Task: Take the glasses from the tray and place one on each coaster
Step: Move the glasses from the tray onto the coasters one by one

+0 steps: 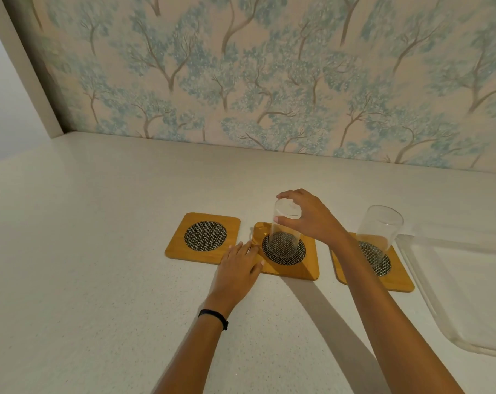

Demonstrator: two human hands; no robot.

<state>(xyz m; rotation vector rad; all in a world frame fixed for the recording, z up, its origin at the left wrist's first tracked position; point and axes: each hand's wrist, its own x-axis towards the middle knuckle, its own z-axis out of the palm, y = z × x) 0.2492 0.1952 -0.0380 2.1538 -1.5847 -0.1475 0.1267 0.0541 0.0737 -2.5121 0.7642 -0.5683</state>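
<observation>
Speckled white counter (104,251), tree-patterned wallpaper (269,75)

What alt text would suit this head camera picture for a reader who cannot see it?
A person's right hand grips the top of a clear glass on the middle coaster, while the left hand rests flat at that coaster's edge. Another glass stands on the right coaster; the left coaster is bare, beside a clear tray.

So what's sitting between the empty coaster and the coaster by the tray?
In the head view, the middle coaster lies between them. A glass stands on it, held by the right hand; the left hand touches its edge.
</observation>
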